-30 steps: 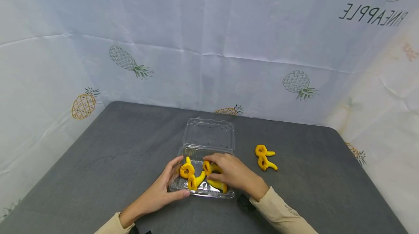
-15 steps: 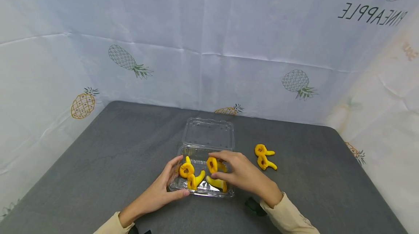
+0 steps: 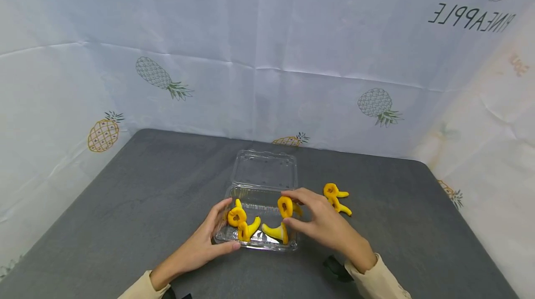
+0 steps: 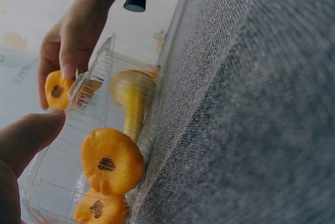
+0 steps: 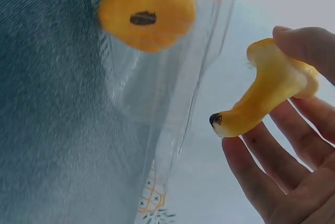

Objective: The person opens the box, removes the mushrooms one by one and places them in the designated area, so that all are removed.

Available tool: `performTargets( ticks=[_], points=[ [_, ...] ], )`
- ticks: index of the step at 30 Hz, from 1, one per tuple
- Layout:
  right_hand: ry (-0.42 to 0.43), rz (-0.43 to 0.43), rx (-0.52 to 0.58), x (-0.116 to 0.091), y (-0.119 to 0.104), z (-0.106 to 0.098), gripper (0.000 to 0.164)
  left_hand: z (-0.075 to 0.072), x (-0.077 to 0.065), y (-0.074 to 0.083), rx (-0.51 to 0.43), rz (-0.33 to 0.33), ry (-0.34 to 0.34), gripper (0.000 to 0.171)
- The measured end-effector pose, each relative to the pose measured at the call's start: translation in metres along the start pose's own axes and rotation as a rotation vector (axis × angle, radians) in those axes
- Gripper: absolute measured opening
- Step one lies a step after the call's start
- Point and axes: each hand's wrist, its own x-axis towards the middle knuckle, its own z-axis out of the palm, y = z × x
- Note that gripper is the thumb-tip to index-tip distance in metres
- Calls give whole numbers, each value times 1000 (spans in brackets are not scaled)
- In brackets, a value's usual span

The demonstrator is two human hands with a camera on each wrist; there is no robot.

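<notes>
My right hand (image 3: 323, 217) pinches a yellow mushroom (image 3: 285, 207) with a flared orange cap, raised over the right side of a clear plastic clamshell box (image 3: 267, 206). In the right wrist view, thumb and fingers hold the mushroom (image 5: 272, 88) by its cap, and its curved stem with a dark tip points away from the palm. My left hand (image 3: 202, 241) grips the box's left end, thumb at the front corner and fingers along the left wall. Inside the box lie two mushrooms (image 3: 237, 217) at the left and another mushroom (image 3: 276, 232) at the front right.
The box's hinged lid (image 3: 265, 170) lies folded back behind it. Two more mushrooms (image 3: 331, 191) rest on the grey table (image 3: 175, 187) to the right, partly behind the right hand. A white curtain (image 3: 251, 104) with pineapple prints hangs along the back and sides.
My right hand has moved right and slightly up with its mushroom, from inside the box to above its right side. The left hand stays on the box.
</notes>
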Motion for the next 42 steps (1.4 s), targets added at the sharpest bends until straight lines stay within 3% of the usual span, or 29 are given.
performTargets(
  ticks=[5, 13, 19, 32, 35, 42],
  points=[
    [54, 26, -28, -8, 2, -4, 55, 0, 0, -1, 4, 30, -8, 91],
    [88, 70, -48, -19, 7, -7, 53, 0, 1, 0, 4, 17, -11, 91],
    [98, 46, -65, -27, 12, -9, 54, 0, 1, 1, 6, -10, -10, 92],
    [145, 2, -134, -48, 26, -10, 54, -1, 1, 2, 0, 2, -16, 92],
    [126, 33, -141, -51, 28, -12, 53, -1, 1, 2, 0, -1, -18, 91],
    [-8, 170, -120, -56, 32, -20, 46, -1, 0, 3, 7, -8, -20, 91]
  ],
)
